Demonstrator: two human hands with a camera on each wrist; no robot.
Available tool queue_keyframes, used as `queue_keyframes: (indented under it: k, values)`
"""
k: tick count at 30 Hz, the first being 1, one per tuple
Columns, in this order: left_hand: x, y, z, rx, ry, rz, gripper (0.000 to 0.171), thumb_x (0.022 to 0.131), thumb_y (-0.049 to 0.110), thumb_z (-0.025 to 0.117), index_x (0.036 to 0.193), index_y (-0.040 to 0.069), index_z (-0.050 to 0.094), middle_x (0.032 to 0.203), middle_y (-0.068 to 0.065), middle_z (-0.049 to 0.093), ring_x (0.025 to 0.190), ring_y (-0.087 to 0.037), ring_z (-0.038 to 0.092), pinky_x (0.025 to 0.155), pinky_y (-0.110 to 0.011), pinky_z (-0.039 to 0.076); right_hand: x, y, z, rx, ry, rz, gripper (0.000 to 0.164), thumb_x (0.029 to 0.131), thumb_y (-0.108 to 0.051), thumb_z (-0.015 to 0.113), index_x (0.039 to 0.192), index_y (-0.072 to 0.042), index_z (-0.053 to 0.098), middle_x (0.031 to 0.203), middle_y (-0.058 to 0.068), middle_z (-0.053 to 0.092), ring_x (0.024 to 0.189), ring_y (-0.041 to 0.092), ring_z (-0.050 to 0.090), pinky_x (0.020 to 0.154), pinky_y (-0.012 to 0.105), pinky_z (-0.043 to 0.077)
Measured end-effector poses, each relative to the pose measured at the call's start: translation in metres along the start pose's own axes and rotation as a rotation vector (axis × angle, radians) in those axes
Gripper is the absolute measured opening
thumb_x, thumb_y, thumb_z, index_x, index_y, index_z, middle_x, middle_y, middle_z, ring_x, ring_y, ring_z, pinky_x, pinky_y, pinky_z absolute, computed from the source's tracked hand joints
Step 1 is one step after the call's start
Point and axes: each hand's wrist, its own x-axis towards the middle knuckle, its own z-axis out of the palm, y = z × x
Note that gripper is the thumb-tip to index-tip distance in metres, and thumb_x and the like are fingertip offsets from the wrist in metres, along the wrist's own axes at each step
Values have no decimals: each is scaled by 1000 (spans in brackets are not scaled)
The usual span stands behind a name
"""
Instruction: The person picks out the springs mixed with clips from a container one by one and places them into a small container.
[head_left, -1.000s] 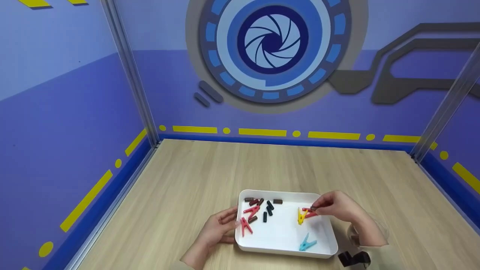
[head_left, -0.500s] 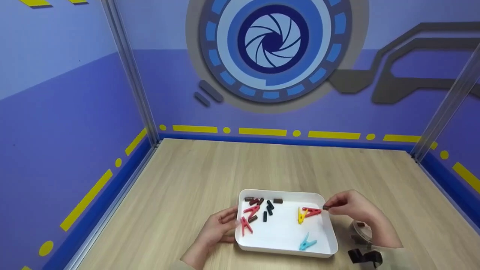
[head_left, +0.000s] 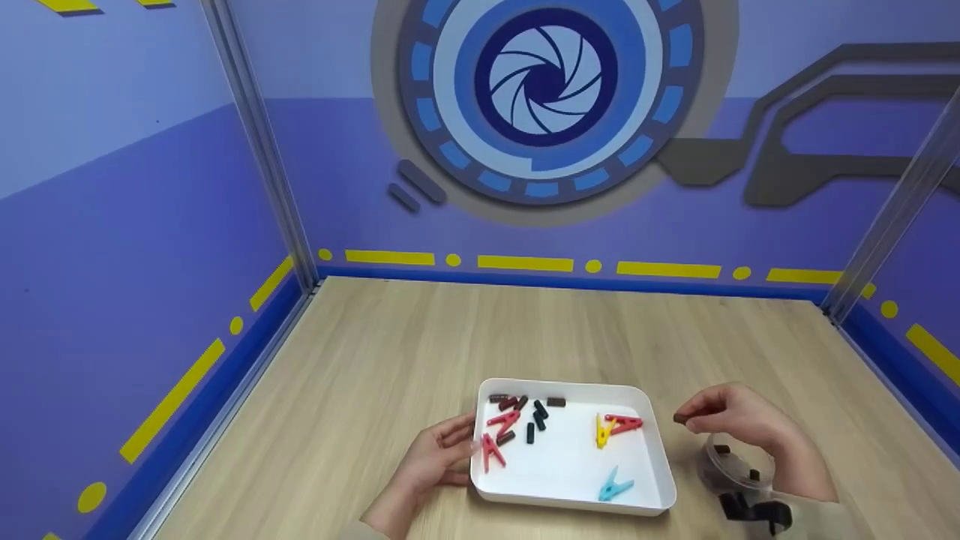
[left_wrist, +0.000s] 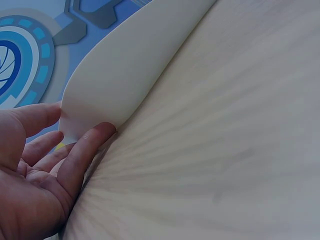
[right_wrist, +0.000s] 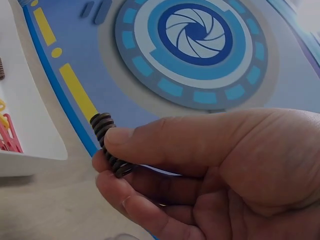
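My right hand pinches a brown coil spring between thumb and fingers, off the right side of a white tray. Below that hand stands a clear round container holding brown springs, partly covered by the forearm. My left hand rests against the tray's left wall, its fingers fairly straight and touching the outside. Inside the tray, several brown springs and black springs lie mostly at the back left.
Two red clothespins lie at the tray's left. A yellow clothespin touches another red clothespin at its right, and a light blue clothespin lies near the front. Blue-purple panels enclose the wooden table.
My right hand has carried the brown spring from above the red clothespin out over the tray's right rim and beyond it, uncovering more of the clear container. The left hand has stayed put.
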Motion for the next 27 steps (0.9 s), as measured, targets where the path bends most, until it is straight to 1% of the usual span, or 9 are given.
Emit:
queue_keyframes:
  k: [4,6,9,13,20,23,27]
  values:
    - [0,1,0,8,3,-1,61,97,16,71,153,6,48,154,-21,51,107,-23,74,68,-41,65,-5,7,-7,20,-19,-6,29,94,-11,73,116,7,72,115,21,75,93,6,69,80,17,57]
    - [0,0,0,11,1,1,61,97,16,71,153,6,48,155,-22,51,108,-24,73,68,-41,65,-8,10,-10,28,-32,-11,30,94,-10,73,116,8,71,116,23,75,93,6,69,81,18,58]
    - [0,0,-1,12,0,5,61,97,15,71,153,6,47,155,-22,50,108,-23,73,68,-41,65,-12,13,-15,21,-44,10,30,94,-12,73,116,8,71,116,24,74,94,7,70,82,19,59]
    - [0,0,-1,7,0,11,61,98,15,70,153,5,47,155,-23,50,106,-23,73,68,-41,65,-18,16,-23,-3,-48,47,31,94,-15,73,117,6,72,116,21,75,94,9,70,83,20,59]
    - [0,-1,-1,4,-7,16,61,97,14,70,153,5,47,154,-23,50,103,-23,74,66,-40,65,-30,26,-35,28,-90,20,33,96,-9,69,119,14,67,112,17,76,91,2,69,80,16,56]
    - [0,-1,-1,1,-9,17,61,97,14,70,153,5,47,154,-22,51,102,-23,74,65,-39,65,-33,31,-38,42,-94,32,33,97,-9,67,120,15,66,112,12,77,91,0,68,80,16,56]
    - [1,-2,-1,-27,-20,19,61,98,13,70,153,5,46,154,-22,51,105,-23,73,68,-41,65,-38,35,-41,35,-83,45,33,97,-9,68,119,15,66,111,9,77,91,0,67,80,16,56]
